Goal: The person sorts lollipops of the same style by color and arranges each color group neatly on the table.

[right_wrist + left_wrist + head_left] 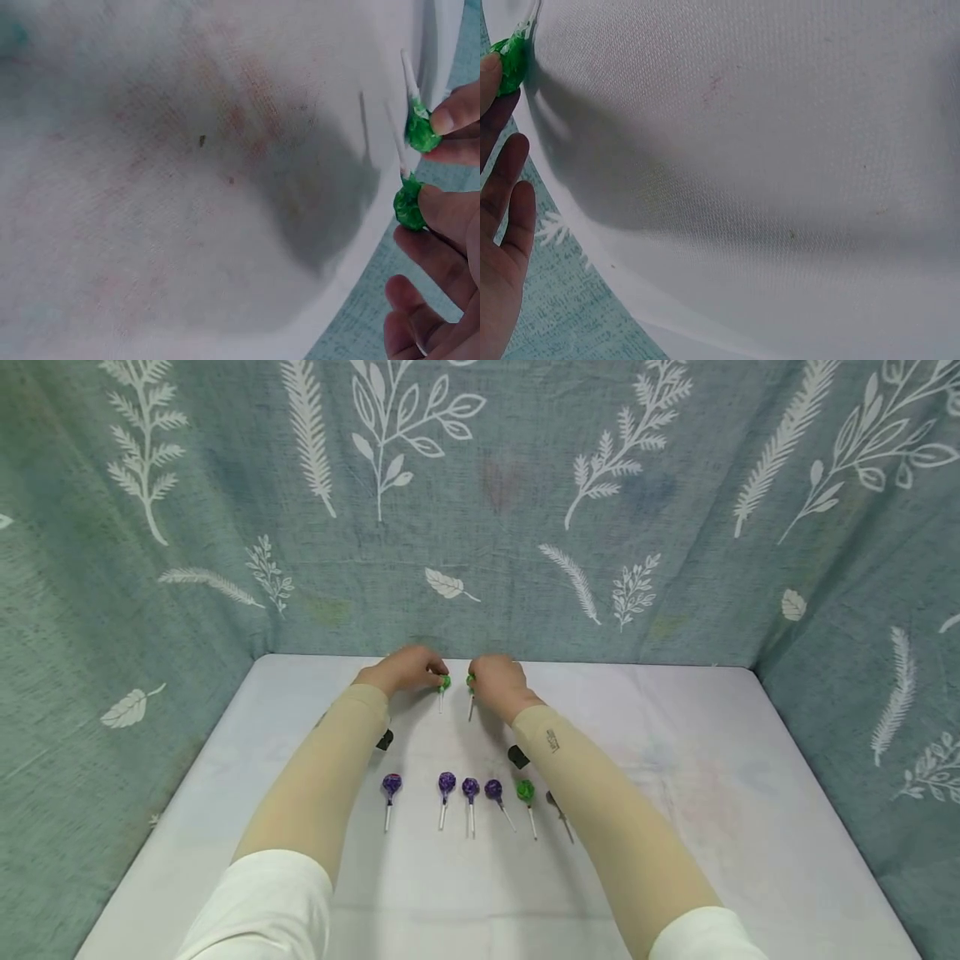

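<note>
Head view: nearest, white sleeves (262,897) end on the person's forearms, and tan covers (607,827) run from them toward the wrists. Between the arms lollipops lie in a row on the white table (772,843), sticks toward the person: from the left, a purple one (392,783) set apart, three purple ones (470,787) closer together, a green one (525,791) and a dark one (552,798) partly hidden by the right cover. Beyond, a black piece (385,740) shows by each wrist.

Near the table's far edge, the left hand (405,668) pinches the left pop (446,682), green, by its head; the left wrist view shows other fingers slightly bent, apart from the candy. Just beside it, the right hand (501,683) pinches the right pop (470,680), also green, between thumb and finger, other fingers loosely curled. Both sticks point back toward the person; the heads are apart. Farthest hangs a blue-green curtain (495,556) with white leaf prints.
</note>
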`<control>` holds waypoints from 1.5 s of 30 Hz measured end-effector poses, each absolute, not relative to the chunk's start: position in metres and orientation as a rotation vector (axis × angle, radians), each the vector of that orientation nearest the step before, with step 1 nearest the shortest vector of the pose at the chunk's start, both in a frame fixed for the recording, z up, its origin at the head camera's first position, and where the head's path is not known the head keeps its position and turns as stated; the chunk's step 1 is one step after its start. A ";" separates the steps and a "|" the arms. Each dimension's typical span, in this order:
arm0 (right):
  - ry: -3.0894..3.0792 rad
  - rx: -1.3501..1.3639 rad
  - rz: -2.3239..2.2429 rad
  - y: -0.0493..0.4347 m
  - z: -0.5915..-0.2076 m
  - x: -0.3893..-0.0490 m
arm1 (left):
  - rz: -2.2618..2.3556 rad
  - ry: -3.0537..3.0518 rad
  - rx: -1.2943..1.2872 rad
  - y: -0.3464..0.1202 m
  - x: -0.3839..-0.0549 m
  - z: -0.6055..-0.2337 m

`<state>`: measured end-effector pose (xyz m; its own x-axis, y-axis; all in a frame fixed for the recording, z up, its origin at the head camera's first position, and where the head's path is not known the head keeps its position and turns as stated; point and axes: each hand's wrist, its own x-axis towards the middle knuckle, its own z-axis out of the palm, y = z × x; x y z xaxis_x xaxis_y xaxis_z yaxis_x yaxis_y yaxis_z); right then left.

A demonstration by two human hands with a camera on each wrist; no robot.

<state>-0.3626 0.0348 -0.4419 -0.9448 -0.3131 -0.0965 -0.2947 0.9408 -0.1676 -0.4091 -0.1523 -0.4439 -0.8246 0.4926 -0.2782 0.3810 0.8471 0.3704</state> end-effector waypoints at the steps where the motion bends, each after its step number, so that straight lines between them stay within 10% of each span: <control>1: 2.975 -0.467 -0.218 0.034 -0.443 -0.364 | 0.424 2.663 0.654 -0.152 -0.409 -0.445; 28: 2.946 -0.478 -0.293 0.031 -0.444 -0.347 | 0.555 2.615 0.647 -0.160 -0.397 -0.457; 45: 2.827 -0.800 -0.816 0.116 -0.419 -0.287 | 0.789 2.726 0.927 -0.136 -0.338 -0.426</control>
<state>-0.2871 0.1160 -0.4192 -0.8583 -0.5103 0.0540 -0.4606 0.7198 -0.5193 -0.3375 -0.1363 -0.4262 -0.7959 0.6050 0.0208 0.5226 0.6694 0.5280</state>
